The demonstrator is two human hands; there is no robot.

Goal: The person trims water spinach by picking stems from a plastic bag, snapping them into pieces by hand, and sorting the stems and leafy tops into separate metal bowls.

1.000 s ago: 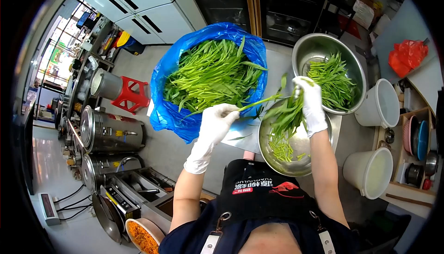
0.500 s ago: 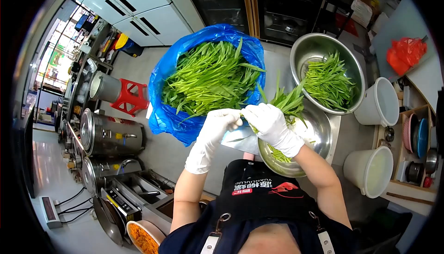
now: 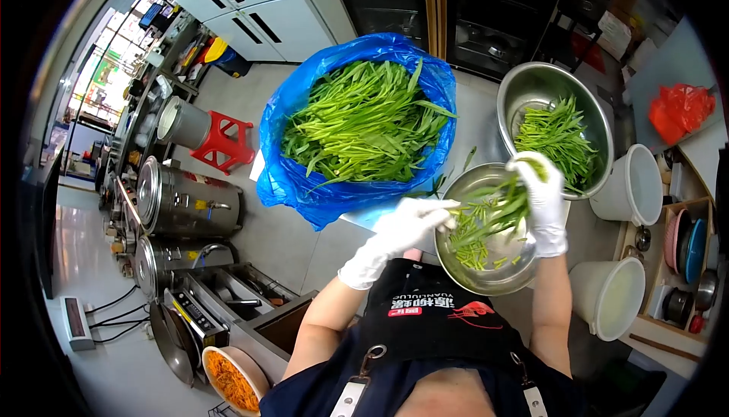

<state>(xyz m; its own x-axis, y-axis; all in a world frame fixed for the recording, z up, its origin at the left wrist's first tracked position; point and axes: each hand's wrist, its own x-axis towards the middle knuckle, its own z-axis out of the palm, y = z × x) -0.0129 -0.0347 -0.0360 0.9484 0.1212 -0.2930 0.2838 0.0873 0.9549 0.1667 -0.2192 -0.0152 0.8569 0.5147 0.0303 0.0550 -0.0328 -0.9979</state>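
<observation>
In white gloves, both my hands work over the nearer steel bowl (image 3: 524,274), where short cut green stem pieces (image 3: 472,254) lie. My right hand (image 3: 542,204) grips a bunch of leafy greens that look like water spinach (image 3: 507,208), its leaves hanging down into the bowl. At the bowl's left rim, my left hand (image 3: 414,227) has its fingers pinched together; a bit of pale green shows at the tips, partly hidden. A blue plastic bag (image 3: 281,193) full of long greens (image 3: 361,125) stands to the left. More greens (image 3: 558,140) lie in the farther steel bowl (image 3: 510,87).
White buckets (image 3: 607,295) stand at the right beside a wooden shelf (image 3: 645,303) with pans and plates. Leftward are a red stool (image 3: 224,140), large steel urns (image 3: 190,197) and a tub of shredded orange food (image 3: 231,379). Fridge doors (image 3: 258,7) are behind.
My hands have come apart. The right one moved right and up with the greens; the left moved right and down to the bowl's rim. More stem pieces show in the bowl. The view shifted slightly.
</observation>
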